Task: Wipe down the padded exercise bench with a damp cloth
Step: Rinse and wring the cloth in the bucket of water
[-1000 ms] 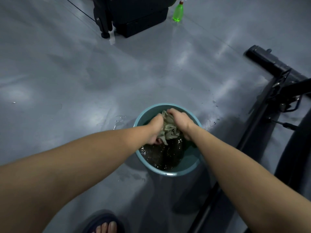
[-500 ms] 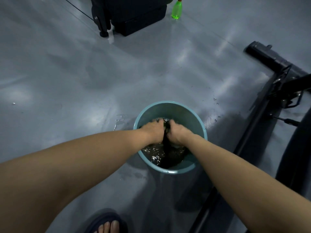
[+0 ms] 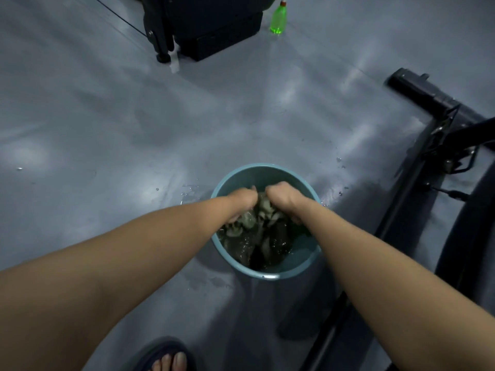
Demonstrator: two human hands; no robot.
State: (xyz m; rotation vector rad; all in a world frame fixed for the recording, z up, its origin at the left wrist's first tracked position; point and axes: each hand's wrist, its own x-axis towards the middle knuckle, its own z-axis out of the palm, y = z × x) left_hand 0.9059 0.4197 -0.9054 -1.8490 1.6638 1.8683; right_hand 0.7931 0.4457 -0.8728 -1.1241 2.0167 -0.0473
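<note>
A teal bucket [image 3: 270,171] stands on the grey floor in front of me, with dark water in it. Both my hands are inside it, gripping a wet greyish-green cloth [image 3: 263,210] bunched between them. My left hand [image 3: 242,200] holds the cloth's left side and my right hand [image 3: 284,200] holds its right side. The cloth's lower part trails into the water. The exercise bench's black frame [image 3: 417,162] runs along the right edge, with a dark curved part of it at the far right.
A green spray bottle [image 3: 278,20] stands on the floor at the top, beside black gym equipment [image 3: 209,25]. Water drops lie on the floor around the bucket. My foot in a dark sandal [image 3: 166,357] shows at the bottom.
The cloth was pushed down under the water half a second ago; now both hands have lifted it partly out again, still bunched between them.
</note>
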